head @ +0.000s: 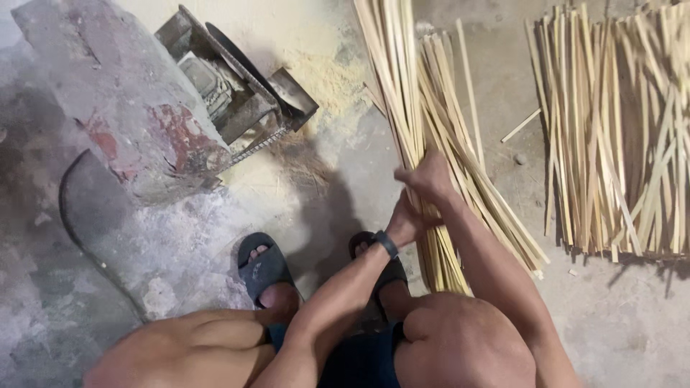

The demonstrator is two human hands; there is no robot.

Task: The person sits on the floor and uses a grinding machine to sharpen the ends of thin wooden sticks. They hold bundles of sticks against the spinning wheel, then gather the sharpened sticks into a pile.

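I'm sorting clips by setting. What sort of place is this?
Probably a small, rough workshop for splitting bamboo or cane. Both hands, left hand and right hand, grip a bundle of pale strips; another pile of strips lies on the bare concrete floor, beside a worn metal machine with sawdust.

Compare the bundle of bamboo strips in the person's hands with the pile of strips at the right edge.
The held bundle is gathered tight and fans slightly toward the feet; the right pile lies spread wide on the floor. Both the left hand and right hand grip the bundle; nothing touches the pile. The bundle runs off the top edge; the pile's upper strip ends show. Both are pale, thin, straight strips.
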